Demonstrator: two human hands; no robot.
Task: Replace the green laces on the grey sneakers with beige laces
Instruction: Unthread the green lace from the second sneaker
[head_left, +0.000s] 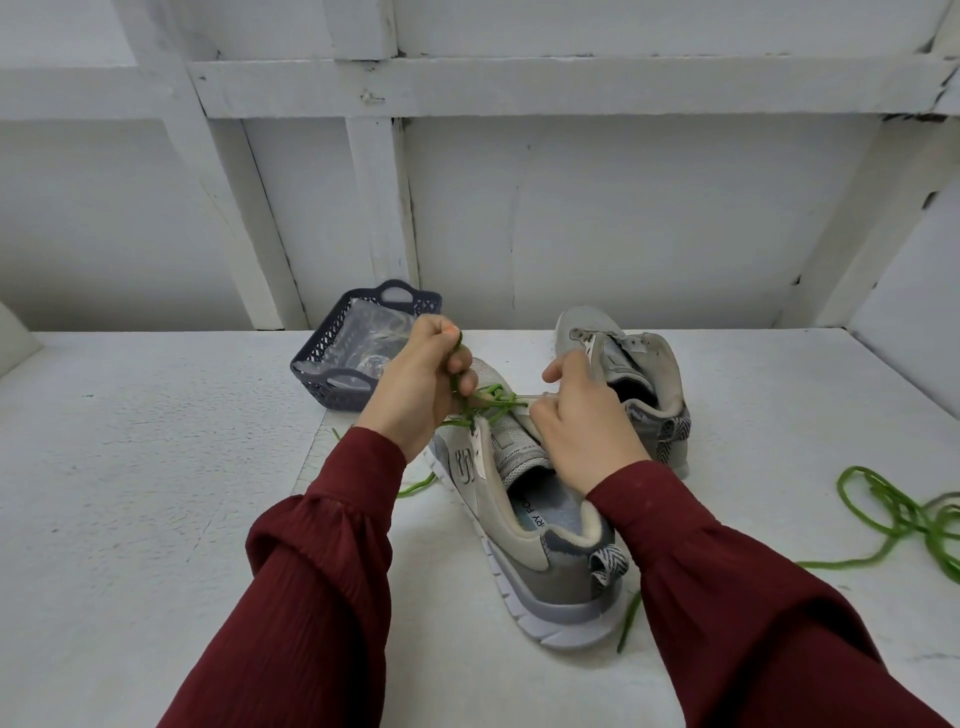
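Unlacing step. Left hand (421, 387) fists the lace (493, 402), pulling it up from the near sneaker (524, 530) below. Right hand (582, 421), fingers curled, probably pinches that sneaker's eyelet edge. Far sneaker (639, 374), beyond the right hand, is already bare. Next: draw out the last crossings. Insole reads "RY FO", cut off.

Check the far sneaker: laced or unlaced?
Unlaced. The far sneaker shows no lace across its tongue; a loose green lace lies on the table to its right.
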